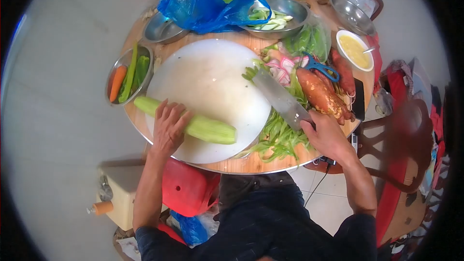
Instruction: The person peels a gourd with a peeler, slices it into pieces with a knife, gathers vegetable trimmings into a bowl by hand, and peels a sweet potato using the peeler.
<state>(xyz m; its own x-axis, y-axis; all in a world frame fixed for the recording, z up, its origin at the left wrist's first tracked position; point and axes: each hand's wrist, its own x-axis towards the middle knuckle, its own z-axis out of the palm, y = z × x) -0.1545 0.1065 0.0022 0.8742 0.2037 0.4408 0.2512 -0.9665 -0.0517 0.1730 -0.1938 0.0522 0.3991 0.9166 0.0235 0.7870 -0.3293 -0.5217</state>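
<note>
A long, pale green peeled gourd lies across the lower left of the round white cutting board. My left hand is wrapped over its middle, fingers curled on top. In my right hand is the handle of a cleaver. The broad blade points up and left over the board's right edge, its tip beside small green pieces. Green peelings are heaped beneath and below the blade, on the table beside the board.
A metal bowl with a carrot and green vegetables stands left. Behind the board are a blue plastic bag and a bowl of cut green pieces. Blue-handled scissors, sweet potatoes and a yellow-filled white bowl sit right.
</note>
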